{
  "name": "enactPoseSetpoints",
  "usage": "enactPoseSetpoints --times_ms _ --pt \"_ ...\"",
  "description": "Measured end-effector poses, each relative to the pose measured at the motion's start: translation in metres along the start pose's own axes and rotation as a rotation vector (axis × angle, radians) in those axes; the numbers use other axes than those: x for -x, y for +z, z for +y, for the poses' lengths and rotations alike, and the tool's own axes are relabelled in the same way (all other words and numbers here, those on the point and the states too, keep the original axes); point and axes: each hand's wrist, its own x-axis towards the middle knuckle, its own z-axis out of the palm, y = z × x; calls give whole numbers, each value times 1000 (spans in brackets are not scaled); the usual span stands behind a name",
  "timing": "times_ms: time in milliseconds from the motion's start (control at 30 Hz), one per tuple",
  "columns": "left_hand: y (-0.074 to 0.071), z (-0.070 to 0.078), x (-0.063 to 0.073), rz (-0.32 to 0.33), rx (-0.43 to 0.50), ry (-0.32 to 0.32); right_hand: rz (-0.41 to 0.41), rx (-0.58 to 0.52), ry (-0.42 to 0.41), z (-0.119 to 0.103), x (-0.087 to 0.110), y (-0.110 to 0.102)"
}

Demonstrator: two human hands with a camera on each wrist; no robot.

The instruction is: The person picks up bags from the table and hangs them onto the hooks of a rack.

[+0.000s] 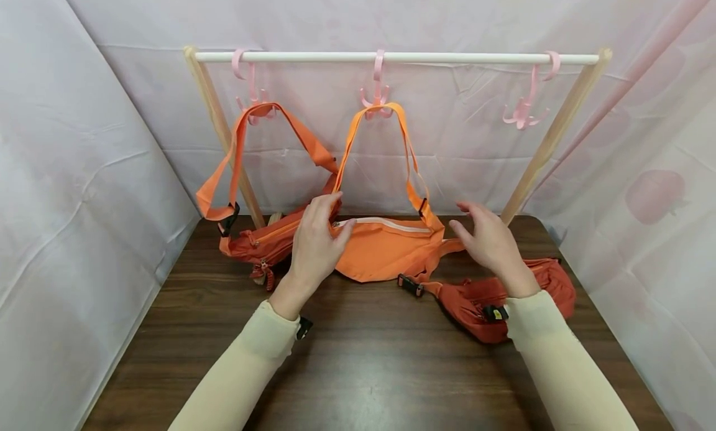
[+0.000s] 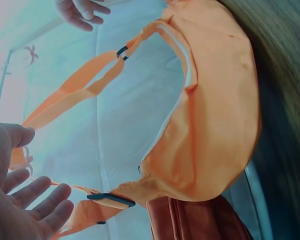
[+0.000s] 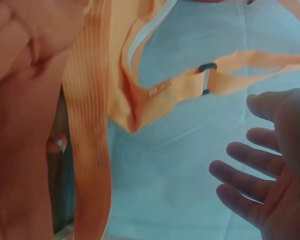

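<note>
A bright orange waist bag with a white zipper hangs by its strap from the middle pink hook, its body low over the table. My left hand is at its left side, fingers relaxed; the left wrist view shows the palm beside the strap, gripping nothing. To the bag's right, my right hand hovers with fingers spread and holds nothing. In the right wrist view a black strap slider is near its fingertips. Below my right forearm, a rust-red waist bag lies on the table, partly covered.
Another rust-red waist bag hangs by its orange strap from the left pink hook. The right pink hook bears no bag. A white rod on wooden legs spans the dark wooden table.
</note>
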Motion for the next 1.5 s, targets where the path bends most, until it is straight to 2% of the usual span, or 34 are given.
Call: enactPoseSetpoints --times_ms 433,633,800,1100,1333,1500 --pt "13 8 8 -80 5 7 -69 58 24 35 5 0" --pt "20 10 13 -110 5 1 -122 95 26 54 2 4" --pt "29 10 16 -164 7 -9 -178 143 40 68 -3 8" --pt "42 8 25 -233 -22 -38 -275 230 38 79 -10 17" --pt "43 9 29 -248 -27 -27 -317 260 6 84 -14 23" --pt "45 9 32 -247 -31 -20 -317 283 -31 89 -14 28"
